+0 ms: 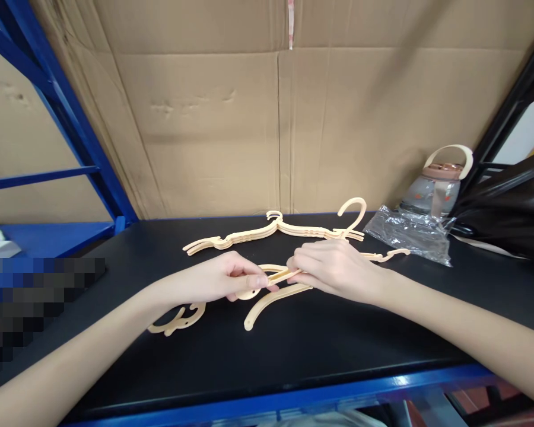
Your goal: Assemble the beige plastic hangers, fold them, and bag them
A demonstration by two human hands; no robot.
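While the left hand (238, 277) pinches a cream hanger piece (281, 277) between thumb and fingers, the right hand (331, 264), fingers drawn together, grips its 3 o'clock end. That piece sits between the hands. From it, a curved hanger arm (272, 298) shows at 6 o'clock, a hanger stack (256, 233) at 12, loose hook pieces (176, 325) at 8.
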